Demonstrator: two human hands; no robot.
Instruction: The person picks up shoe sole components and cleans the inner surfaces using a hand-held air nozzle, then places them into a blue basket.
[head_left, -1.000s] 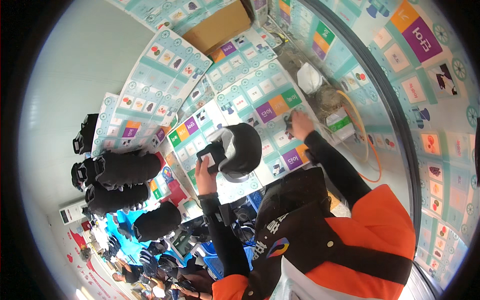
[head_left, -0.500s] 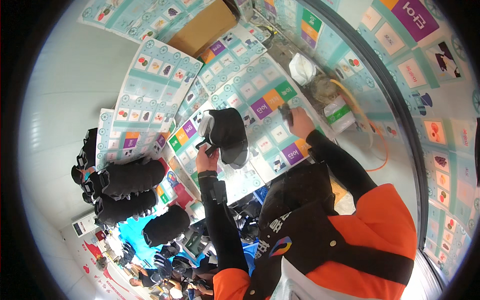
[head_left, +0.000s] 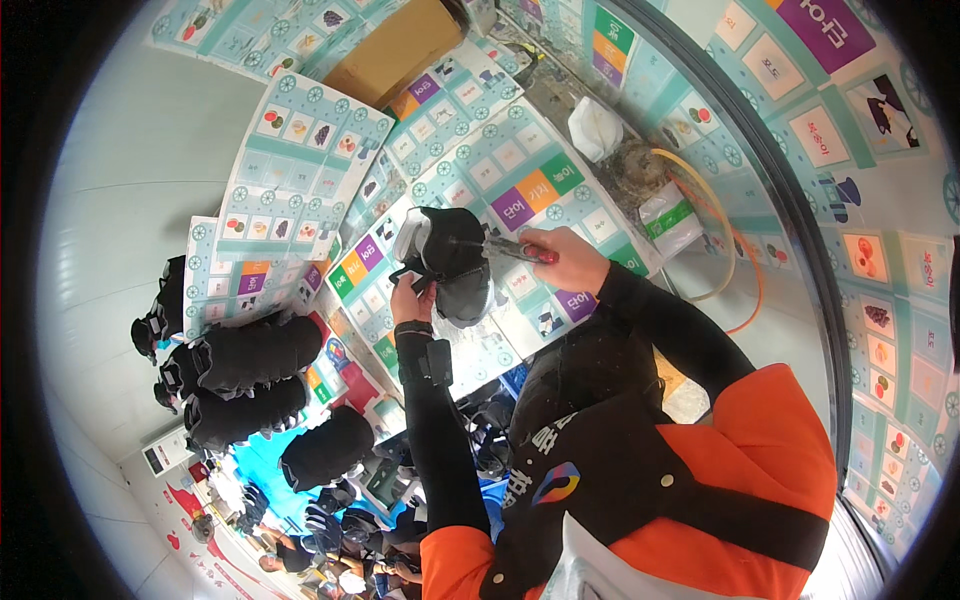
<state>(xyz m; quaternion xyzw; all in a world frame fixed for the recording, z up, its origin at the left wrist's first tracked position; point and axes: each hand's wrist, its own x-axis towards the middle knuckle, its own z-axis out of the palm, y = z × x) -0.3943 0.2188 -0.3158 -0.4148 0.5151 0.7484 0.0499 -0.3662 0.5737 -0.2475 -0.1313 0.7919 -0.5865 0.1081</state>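
On the printed board (head_left: 505, 345) before me lies a black cap (head_left: 452, 240), its curved brim toward me and a pale inside edge showing at its left. My left hand (head_left: 412, 300) pinches a short black strap at the cap's left side. From the right, my right hand (head_left: 570, 258) grips a slim tool (head_left: 520, 250) with a red handle and a grey, blade-like front. That front end reaches the cap's right side. Whether it touches the cloth I cannot tell, and the tool's exact kind is unclear.
Several stacks of black caps (head_left: 262, 355) stand at the left. Behind the board are a brown carton (head_left: 395, 50) and a white cup-shaped thing (head_left: 595, 130). A plastic packet (head_left: 668, 218) and an orange hose (head_left: 757, 290) lie at the right. People work at the far lower left.
My right hand has swung left and nearer to the cap, bringing the tool's front against or close to it. My left hand stays at the strap.
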